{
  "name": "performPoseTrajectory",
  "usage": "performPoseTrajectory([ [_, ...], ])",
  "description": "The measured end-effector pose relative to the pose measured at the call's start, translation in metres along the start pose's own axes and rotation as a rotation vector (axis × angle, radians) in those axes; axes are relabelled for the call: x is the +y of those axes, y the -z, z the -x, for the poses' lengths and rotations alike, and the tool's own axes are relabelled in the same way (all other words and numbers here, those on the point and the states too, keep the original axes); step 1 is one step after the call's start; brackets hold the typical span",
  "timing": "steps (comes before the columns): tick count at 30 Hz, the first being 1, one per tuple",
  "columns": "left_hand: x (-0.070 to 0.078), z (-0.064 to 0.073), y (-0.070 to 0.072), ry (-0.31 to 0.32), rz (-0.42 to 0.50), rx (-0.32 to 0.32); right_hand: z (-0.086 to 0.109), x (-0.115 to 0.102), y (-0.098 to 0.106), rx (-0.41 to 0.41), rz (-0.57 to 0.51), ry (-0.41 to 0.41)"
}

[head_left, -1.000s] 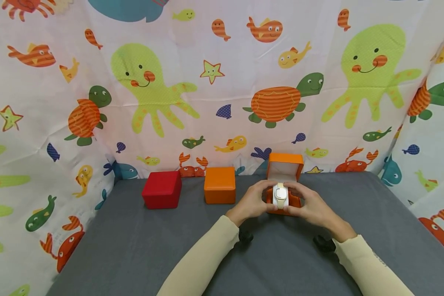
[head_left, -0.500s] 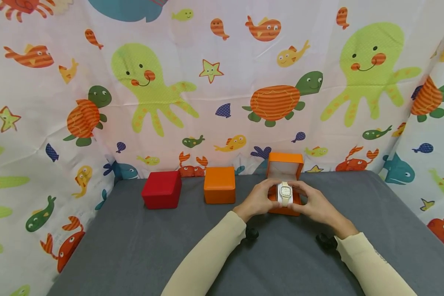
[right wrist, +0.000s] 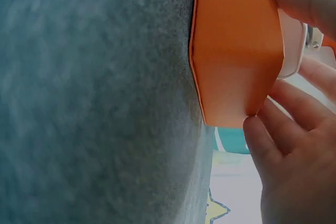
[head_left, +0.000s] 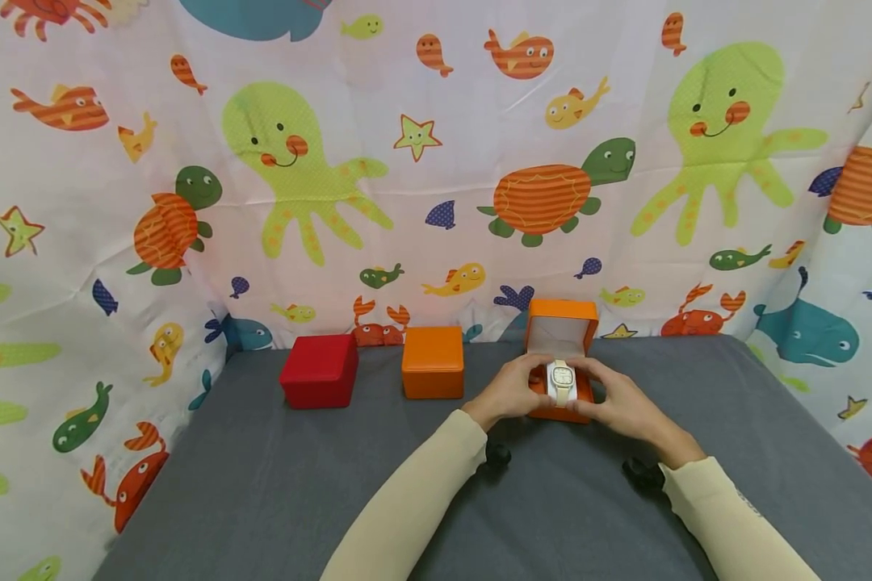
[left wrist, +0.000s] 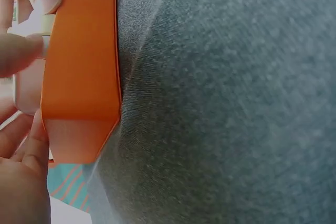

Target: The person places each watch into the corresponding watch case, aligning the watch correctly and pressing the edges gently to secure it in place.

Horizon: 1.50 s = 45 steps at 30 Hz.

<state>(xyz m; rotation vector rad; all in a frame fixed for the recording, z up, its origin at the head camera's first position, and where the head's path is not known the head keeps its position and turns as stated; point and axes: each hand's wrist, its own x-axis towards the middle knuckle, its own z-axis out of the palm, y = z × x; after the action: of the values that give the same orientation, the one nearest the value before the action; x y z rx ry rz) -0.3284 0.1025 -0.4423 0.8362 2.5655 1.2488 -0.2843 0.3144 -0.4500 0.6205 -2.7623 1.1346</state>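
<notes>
A cream-strapped watch point(head_left: 563, 377) with a squarish pale face is wrapped round a white cushion point(left wrist: 29, 85). It sits in the mouth of an orange box point(head_left: 558, 415), whose lid point(head_left: 561, 310) stands open behind. My left hand point(head_left: 509, 390) holds the cushion from the left, its thumb point(left wrist: 23, 53) near the strap. From the other side my right hand point(head_left: 620, 401) grips it too, thumb point(right wrist: 302, 1) over the box's front rim. Lower fingers point(right wrist: 262, 135) of the right hand touch the box's side wall. The cushion's underside is hidden inside the box.
Left of the open box stand a closed orange box point(head_left: 432, 363) and a closed red box point(head_left: 319, 372). All are near the back edge of the grey cloth-covered table point(head_left: 298, 484). A curtain point(head_left: 407, 210) printed with sea animals hangs behind and at both sides.
The watch and both hands have shifted slightly right, and the watch face, pale with glare before, now shows its dial. On the right, the side curtain's prints have moved rightward.
</notes>
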Motion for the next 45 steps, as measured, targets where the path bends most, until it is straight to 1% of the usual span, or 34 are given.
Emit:
performPoseTrajectory([
  [7, 0.003, -0.004, 0.001, 0.040, -0.067, 0.002, -0.004, -0.002, 0.002, -0.029, 0.001, -0.024],
  [12, 0.005, -0.004, 0.001, 0.045, -0.104, 0.010, -0.005, -0.006, 0.000, -0.025, 0.067, -0.049],
  [17, 0.007, -0.004, 0.001, 0.030, -0.147, -0.003, -0.006, -0.006, -0.002, -0.021, 0.089, -0.052],
  [24, 0.008, -0.007, 0.004, -0.046, -0.250, -0.033, -0.006, -0.007, -0.004, -0.015, 0.096, -0.013],
  [26, 0.008, -0.006, 0.004, -0.054, -0.255, -0.037, -0.006, -0.007, -0.005, -0.014, 0.100, -0.001],
  [27, 0.008, -0.006, 0.004, -0.052, -0.252, -0.038, -0.006, -0.007, -0.005, -0.013, 0.098, 0.001],
  [29, 0.007, -0.003, 0.005, -0.035, -0.214, -0.027, -0.006, -0.007, -0.005, -0.009, 0.091, 0.005],
  [31, 0.007, 0.001, 0.005, -0.009, -0.177, 0.000, -0.006, -0.008, -0.005, 0.004, 0.070, -0.001],
  [33, 0.005, 0.007, 0.006, 0.022, -0.138, 0.038, -0.005, -0.008, -0.003, 0.029, 0.053, -0.026],
  [38, 0.001, 0.021, 0.005, 0.085, -0.031, 0.133, -0.006, -0.008, 0.004, 0.135, 0.005, -0.076],
  [40, 0.000, 0.025, 0.004, 0.105, 0.017, 0.158, -0.008, -0.008, 0.009, 0.186, -0.015, -0.085],
  [42, 0.000, 0.027, 0.003, 0.129, 0.055, 0.172, -0.010, -0.008, 0.013, 0.231, -0.029, -0.102],
  [45, 0.001, 0.028, 0.000, 0.177, 0.089, 0.168, -0.012, -0.008, 0.018, 0.283, -0.045, -0.139],
])
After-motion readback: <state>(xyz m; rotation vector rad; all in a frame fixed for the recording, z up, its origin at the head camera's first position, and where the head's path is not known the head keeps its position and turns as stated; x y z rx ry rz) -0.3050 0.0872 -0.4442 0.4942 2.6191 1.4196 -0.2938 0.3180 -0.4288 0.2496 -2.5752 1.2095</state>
